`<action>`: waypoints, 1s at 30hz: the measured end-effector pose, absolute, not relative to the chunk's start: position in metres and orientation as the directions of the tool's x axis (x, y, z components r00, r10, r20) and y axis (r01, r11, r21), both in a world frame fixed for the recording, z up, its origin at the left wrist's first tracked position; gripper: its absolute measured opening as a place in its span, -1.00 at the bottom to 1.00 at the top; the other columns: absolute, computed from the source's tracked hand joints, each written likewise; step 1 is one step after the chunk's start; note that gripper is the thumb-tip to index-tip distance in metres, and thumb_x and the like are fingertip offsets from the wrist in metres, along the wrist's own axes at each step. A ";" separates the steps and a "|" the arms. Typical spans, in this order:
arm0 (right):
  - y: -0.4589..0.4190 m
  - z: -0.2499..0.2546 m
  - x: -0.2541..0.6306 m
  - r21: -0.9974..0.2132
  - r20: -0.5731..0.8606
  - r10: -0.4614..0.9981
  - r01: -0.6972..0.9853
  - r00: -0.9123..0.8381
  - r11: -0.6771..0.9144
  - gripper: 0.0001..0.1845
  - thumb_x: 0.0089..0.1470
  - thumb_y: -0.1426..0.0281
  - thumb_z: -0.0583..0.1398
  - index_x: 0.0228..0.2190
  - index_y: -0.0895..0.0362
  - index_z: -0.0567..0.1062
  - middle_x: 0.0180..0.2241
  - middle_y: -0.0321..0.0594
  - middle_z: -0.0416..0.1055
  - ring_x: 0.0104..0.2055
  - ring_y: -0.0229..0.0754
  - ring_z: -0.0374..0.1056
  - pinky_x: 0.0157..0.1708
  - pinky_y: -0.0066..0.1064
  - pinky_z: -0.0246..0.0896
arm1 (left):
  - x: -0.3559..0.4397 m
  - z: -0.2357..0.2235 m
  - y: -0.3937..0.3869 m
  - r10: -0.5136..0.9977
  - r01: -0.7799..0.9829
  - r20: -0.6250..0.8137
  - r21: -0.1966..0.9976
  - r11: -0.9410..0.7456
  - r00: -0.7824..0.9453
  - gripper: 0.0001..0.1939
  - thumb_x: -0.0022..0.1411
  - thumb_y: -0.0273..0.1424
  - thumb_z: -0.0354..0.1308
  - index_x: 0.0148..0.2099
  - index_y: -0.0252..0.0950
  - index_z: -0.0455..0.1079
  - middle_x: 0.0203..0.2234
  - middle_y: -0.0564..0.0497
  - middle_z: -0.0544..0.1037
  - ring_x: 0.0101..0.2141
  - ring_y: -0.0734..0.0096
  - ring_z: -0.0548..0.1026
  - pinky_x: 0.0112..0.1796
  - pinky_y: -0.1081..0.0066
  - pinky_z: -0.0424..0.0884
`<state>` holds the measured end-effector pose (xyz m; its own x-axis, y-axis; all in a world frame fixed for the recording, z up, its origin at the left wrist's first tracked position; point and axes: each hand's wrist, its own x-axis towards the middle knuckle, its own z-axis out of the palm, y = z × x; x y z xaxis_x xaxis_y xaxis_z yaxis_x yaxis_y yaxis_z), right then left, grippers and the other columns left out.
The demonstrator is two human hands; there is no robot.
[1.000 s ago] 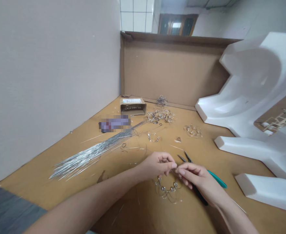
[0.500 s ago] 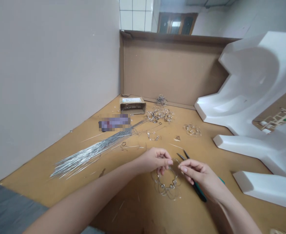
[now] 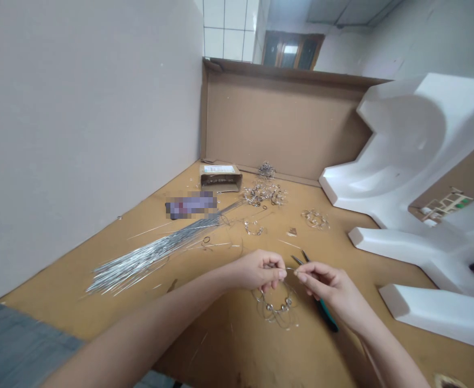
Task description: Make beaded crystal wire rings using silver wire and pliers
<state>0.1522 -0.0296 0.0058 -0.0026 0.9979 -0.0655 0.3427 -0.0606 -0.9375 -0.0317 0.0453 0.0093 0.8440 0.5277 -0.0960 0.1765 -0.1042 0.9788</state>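
Note:
A wire ring (image 3: pixel 282 309) with shiny beads and loose wire loops hangs below my left hand (image 3: pixel 266 271), whose thumb and fingers pinch its upper part. My right hand (image 3: pixel 324 284) is closed too, thumb against forefinger, on a thin wire (image 3: pixel 290 269) that bridges the small gap between both hands. Exactly where this wire joins the ring is hidden by my fingers. Pliers with dark and teal handles (image 3: pixel 328 317) lie on the table under my right hand, their open jaws showing just beyond it.
A bundle of straight silver wires (image 3: pixel 148 253) lies to the left, near a blurred-out purple item (image 3: pixel 191 205). Behind are a small open cardboard box (image 3: pixel 221 179), a pile of beaded wire pieces (image 3: pixel 264 194) and another ring (image 3: pixel 316 219). White moulded foam (image 3: pixel 402 253) borders the right.
My hands have drawn slightly closer together, and the wire between them now spans the gap. The view has shifted a little.

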 end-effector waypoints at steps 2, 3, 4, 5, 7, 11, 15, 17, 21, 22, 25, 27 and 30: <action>-0.029 0.008 0.151 -0.921 -0.050 0.999 0.386 -0.003 -0.045 -0.73 -0.14 0.18 0.21 -0.48 0.14 0.44 -0.66 -0.41 0.18 -0.60 -0.37 0.07 -0.57 -0.49 -0.02 | -0.031 0.009 0.045 0.539 0.186 -0.098 0.976 -0.112 0.836 -0.81 0.13 -0.31 0.03 -0.42 -0.34 0.23 -0.64 0.15 0.32 -0.68 0.67 0.27 -0.63 0.61 0.19; -0.029 0.009 0.151 -0.918 -0.045 0.999 0.395 -0.003 -0.040 -0.73 -0.14 0.18 0.21 -0.50 0.14 0.44 -0.67 -0.42 0.17 -0.60 -0.37 0.06 -0.58 -0.49 -0.03 | -0.031 0.008 0.046 0.539 0.185 -0.094 0.976 -0.116 0.837 -0.82 0.13 -0.32 0.03 -0.42 -0.34 0.23 -0.64 0.15 0.32 -0.68 0.67 0.26 -0.63 0.61 0.19; -0.029 0.010 0.150 -0.917 -0.045 0.999 0.397 -0.004 -0.039 -0.74 -0.14 0.18 0.21 -0.51 0.14 0.43 -0.67 -0.42 0.15 -0.61 -0.38 0.06 -0.58 -0.50 -0.03 | -0.031 0.007 0.046 0.539 0.176 -0.087 0.977 -0.117 0.838 -0.82 0.13 -0.32 0.03 -0.42 -0.34 0.23 -0.64 0.15 0.32 -0.68 0.67 0.26 -0.64 0.61 0.19; -0.029 0.010 0.150 -0.918 -0.050 0.999 0.394 -0.008 -0.043 -0.74 -0.13 0.18 0.20 -0.51 0.14 0.42 -0.68 -0.43 0.14 -0.62 -0.39 0.04 -0.59 -0.50 -0.04 | -0.031 0.005 0.046 0.541 0.160 -0.074 0.981 -0.114 0.838 -0.81 0.12 -0.31 0.03 -0.42 -0.34 0.23 -0.64 0.15 0.32 -0.68 0.67 0.26 -0.64 0.61 0.19; -0.030 0.009 0.152 -0.925 -0.070 0.997 0.377 -0.030 -0.053 -0.74 -0.12 0.18 0.19 -0.52 0.14 0.41 -0.68 -0.44 0.12 -0.63 -0.40 0.03 -0.61 -0.51 -0.04 | -0.029 0.002 0.047 0.552 0.111 -0.043 0.990 -0.090 0.833 -0.78 0.11 -0.27 0.04 -0.42 -0.34 0.23 -0.65 0.16 0.32 -0.69 0.67 0.26 -0.65 0.61 0.19; -0.030 0.005 0.154 -0.943 -0.068 0.997 0.327 -0.023 -0.057 -0.72 -0.13 0.17 0.20 -0.50 0.15 0.42 -0.66 -0.41 0.17 -0.64 -0.39 0.07 -0.61 -0.50 0.01 | -0.026 -0.004 0.049 0.559 0.038 -0.025 0.999 -0.011 0.829 -0.73 0.07 -0.21 0.09 -0.42 -0.34 0.25 -0.68 0.15 0.33 -0.70 0.65 0.29 -0.65 0.60 0.22; -0.029 0.002 0.155 -0.938 -0.070 0.998 0.341 -0.010 -0.062 -0.68 -0.14 0.13 0.19 -0.48 0.16 0.44 -0.65 -0.37 0.23 -0.63 -0.37 0.12 -0.59 -0.48 0.08 | -0.026 -0.003 0.053 0.548 0.019 -0.064 0.996 0.088 0.834 -0.68 -0.05 -0.20 0.20 -0.36 -0.36 0.28 -0.70 0.14 0.36 -0.69 0.60 0.34 -0.63 0.56 0.28; -0.032 0.005 0.161 -0.891 -0.076 0.997 0.448 -0.002 -0.067 -0.65 -0.09 0.10 0.14 -0.44 0.14 0.46 -0.60 -0.30 0.32 -0.57 -0.29 0.22 -0.53 -0.44 0.15 | -0.027 -0.001 0.054 0.550 0.016 -0.084 0.992 0.126 0.831 -0.67 -0.08 -0.21 0.23 -0.37 -0.36 0.28 -0.67 0.12 0.39 -0.66 0.59 0.36 -0.62 0.55 0.30; -0.049 0.007 0.186 -0.420 0.096 0.988 0.905 0.119 -0.068 -0.56 -0.07 0.08 0.09 -0.23 0.09 0.45 -0.25 -0.08 0.43 -0.23 0.00 0.32 -0.25 -0.18 0.18 | -0.028 -0.001 0.056 0.586 0.023 -0.094 0.992 0.128 0.805 -0.68 -0.06 -0.20 0.21 -0.42 -0.36 0.28 -0.66 0.10 0.42 -0.65 0.57 0.39 -0.60 0.53 0.32; -0.054 0.005 0.193 -0.239 0.151 0.980 0.967 0.128 -0.090 -0.49 -0.11 0.06 0.11 -0.18 0.12 0.43 -0.19 -0.02 0.41 -0.18 0.10 0.30 -0.22 -0.10 0.15 | -0.028 -0.002 0.056 0.592 0.022 -0.094 0.992 0.128 0.800 -0.68 -0.05 -0.20 0.21 -0.42 -0.36 0.28 -0.66 0.10 0.42 -0.65 0.57 0.39 -0.60 0.53 0.32; -0.068 -0.005 0.204 0.058 0.134 0.987 0.993 0.093 -0.102 -0.35 -0.14 0.02 0.09 -0.09 0.19 0.37 -0.17 0.06 0.39 -0.19 0.16 0.31 -0.29 -0.11 0.17 | -0.027 -0.005 0.057 0.594 0.003 -0.080 0.991 0.130 0.800 -0.69 -0.06 -0.20 0.22 -0.41 -0.36 0.30 -0.64 0.10 0.43 -0.64 0.57 0.39 -0.60 0.54 0.32; -0.071 -0.011 0.203 0.119 0.081 0.993 0.988 0.091 -0.100 -0.35 -0.12 0.08 0.07 -0.04 0.21 0.31 -0.19 0.08 0.39 -0.23 0.12 0.34 -0.34 -0.17 0.18 | -0.027 -0.006 0.058 0.586 -0.002 -0.077 0.991 0.132 0.806 -0.70 -0.06 -0.21 0.22 -0.41 -0.36 0.32 -0.63 0.10 0.43 -0.64 0.60 0.37 -0.60 0.56 0.30; -0.067 -0.013 0.194 0.193 0.019 0.995 0.977 0.093 -0.095 -0.35 -0.17 0.24 0.09 0.00 0.24 0.25 -0.24 0.10 0.39 -0.25 0.13 0.35 -0.37 -0.20 0.14 | -0.028 -0.005 0.057 0.558 0.010 -0.096 0.988 0.155 0.824 -0.71 -0.07 -0.23 0.23 -0.40 -0.36 0.33 -0.65 0.11 0.41 -0.66 0.64 0.34 -0.61 0.59 0.28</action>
